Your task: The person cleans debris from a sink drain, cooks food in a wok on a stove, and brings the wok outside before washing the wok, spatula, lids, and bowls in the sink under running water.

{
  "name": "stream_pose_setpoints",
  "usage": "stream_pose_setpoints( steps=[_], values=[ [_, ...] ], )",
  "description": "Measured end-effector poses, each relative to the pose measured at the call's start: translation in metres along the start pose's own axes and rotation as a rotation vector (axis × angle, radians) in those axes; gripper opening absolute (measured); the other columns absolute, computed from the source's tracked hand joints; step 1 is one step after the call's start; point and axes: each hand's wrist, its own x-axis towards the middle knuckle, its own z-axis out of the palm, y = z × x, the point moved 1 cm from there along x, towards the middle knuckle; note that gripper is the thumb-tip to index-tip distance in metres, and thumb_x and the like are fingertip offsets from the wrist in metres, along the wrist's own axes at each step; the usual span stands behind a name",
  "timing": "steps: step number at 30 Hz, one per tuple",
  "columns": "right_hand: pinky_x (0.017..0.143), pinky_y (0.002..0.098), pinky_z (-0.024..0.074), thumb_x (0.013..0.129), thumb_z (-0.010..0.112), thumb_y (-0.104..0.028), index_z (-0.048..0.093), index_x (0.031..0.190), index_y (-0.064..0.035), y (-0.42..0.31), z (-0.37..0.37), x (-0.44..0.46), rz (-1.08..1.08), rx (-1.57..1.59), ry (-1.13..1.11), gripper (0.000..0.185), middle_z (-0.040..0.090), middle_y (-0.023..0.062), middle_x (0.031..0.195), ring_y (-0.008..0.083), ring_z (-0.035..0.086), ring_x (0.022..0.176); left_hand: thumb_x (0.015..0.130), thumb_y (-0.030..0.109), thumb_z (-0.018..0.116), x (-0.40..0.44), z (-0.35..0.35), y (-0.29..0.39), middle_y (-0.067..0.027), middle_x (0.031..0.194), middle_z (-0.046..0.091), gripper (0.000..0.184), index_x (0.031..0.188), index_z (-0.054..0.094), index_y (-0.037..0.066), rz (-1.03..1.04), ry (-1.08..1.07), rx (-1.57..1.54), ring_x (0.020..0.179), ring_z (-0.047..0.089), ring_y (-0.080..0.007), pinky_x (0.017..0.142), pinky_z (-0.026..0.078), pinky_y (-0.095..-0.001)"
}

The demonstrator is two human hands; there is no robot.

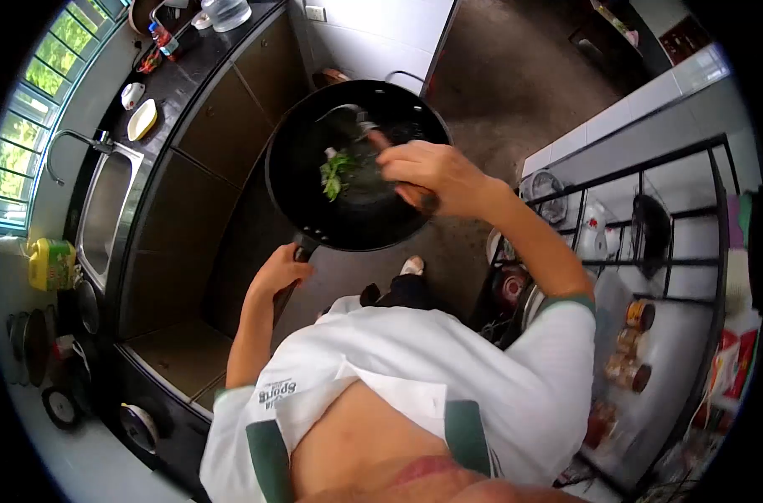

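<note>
A large black wok (364, 230) is held up in front of my body, over the floor. My left hand (281, 270) is closed round its handle at the near left rim. Over the wok's right side, my right hand (431, 172) grips the wooden handle of a spatula (378, 139). The spatula's metal end reaches into the wok toward the far left, and its exact shape is hard to make out. A small clump of leafy greens (334, 176) lies inside the wok, left of the spatula and apart from my fingers.
Along the left runs a dark counter (176, 88) with a steel sink (113, 205), a yellow-rimmed dish (143, 120) and a sauce bottle (163, 40). A yellow jug (51, 264) stands beside the sink. To the right, a black metal rack (721, 218) holds jars (628, 371) and pans.
</note>
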Motion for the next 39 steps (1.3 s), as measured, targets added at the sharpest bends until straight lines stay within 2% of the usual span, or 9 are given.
stream_pose_setpoints(
  steps=[2,11,16,20,22,27,32,34,39],
  values=[
    [0.073,0.0357,0.0452,0.060,0.060,-0.003,0.053,0.084,-0.0042,0.023,-0.026,-0.017,0.107,-0.115,0.036,0.025,0.055,0.0108,0.099,0.0288,0.053,0.080,0.064,0.009,0.065,0.044,-0.001,0.035,-0.0052,0.055,0.050,0.018,0.073,0.051,0.001,-0.002,-0.048,0.097,0.048,0.050,-0.0136,0.046,0.039,-0.0274],
    [0.067,0.0330,0.0434,0.065,0.053,-0.010,0.051,0.071,-0.0061,0.103,-0.072,-0.162,0.084,-0.351,-0.175,0.008,0.055,0.0078,0.097,0.0246,0.049,0.081,0.064,0.010,0.065,0.132,0.116,0.154,-0.0038,0.056,0.051,0.020,0.075,0.052,0.000,0.087,-0.140,0.010,0.048,0.050,-0.0124,0.046,0.039,-0.0264],
    [0.075,0.0362,0.0416,0.063,0.057,-0.008,0.056,0.082,-0.0065,0.106,-0.063,-0.115,-0.008,-0.154,-0.310,0.019,0.052,0.0110,0.108,0.0286,0.048,0.091,0.064,0.013,0.063,0.119,0.091,0.153,-0.0037,0.055,0.051,0.019,0.074,0.052,0.001,0.101,-0.189,-0.013,0.049,0.049,-0.0120,0.046,0.037,-0.0272],
    [0.076,0.0363,0.0392,0.065,0.057,-0.005,0.057,0.094,-0.0090,0.119,-0.031,-0.102,-0.019,-0.069,-0.224,0.029,0.050,0.0120,0.113,0.0283,0.047,0.097,0.065,0.013,0.061,0.090,0.040,0.141,-0.0037,0.052,0.049,0.017,0.072,0.051,0.001,0.039,-0.002,0.042,0.047,0.048,-0.0134,0.047,0.038,-0.0278],
    [0.077,0.0366,0.0387,0.065,0.058,-0.005,0.057,0.097,-0.0099,0.156,-0.081,-0.227,-0.072,-0.076,-0.165,0.032,0.050,0.0118,0.113,0.0280,0.047,0.099,0.065,0.012,0.061,0.097,0.169,0.195,-0.0040,0.053,0.051,0.017,0.073,0.051,0.001,-0.019,0.078,0.178,0.046,0.048,-0.0136,0.048,0.038,-0.0280],
    [0.084,0.0408,0.0362,0.065,0.057,0.000,0.055,0.105,-0.0079,0.290,-0.065,-0.255,-0.296,-0.049,0.069,0.041,0.049,0.0129,0.115,0.0297,0.045,0.107,0.064,0.008,0.064,0.147,0.240,0.176,-0.0062,0.057,0.054,0.025,0.085,0.053,-0.003,-0.157,0.442,0.021,0.047,0.050,-0.0122,0.044,0.039,-0.0260],
    [0.082,0.0392,0.0386,0.066,0.057,0.001,0.056,0.098,-0.0043,0.402,-0.127,-0.242,-0.444,0.040,0.319,0.032,0.053,0.0126,0.106,0.0295,0.047,0.104,0.065,0.002,0.063,0.156,0.308,0.216,-0.0061,0.057,0.053,0.021,0.084,0.053,-0.003,-0.103,0.760,-0.187,0.043,0.049,-0.0123,0.041,0.039,-0.0258],
    [0.081,0.0386,0.0395,0.068,0.058,-0.001,0.055,0.096,-0.0044,0.470,-0.067,-0.194,-0.481,0.052,0.258,0.029,0.053,0.0109,0.103,0.0282,0.049,0.101,0.064,0.001,0.061,0.195,0.315,0.166,-0.0058,0.058,0.052,0.020,0.082,0.053,-0.004,-0.061,0.904,-0.403,0.043,0.049,-0.0122,0.041,0.038,-0.0257],
    [0.081,0.0383,0.0397,0.070,0.058,-0.008,0.054,0.100,-0.0062,0.570,-0.047,-0.054,-0.585,0.034,0.254,0.031,0.053,0.0097,0.105,0.0271,0.047,0.103,0.064,0.000,0.062,0.211,0.344,0.212,-0.0043,0.058,0.050,0.017,0.075,0.049,-0.001,-0.108,1.233,-0.537,0.043,0.048,-0.0124,0.040,0.040,-0.0256]
  ],
)
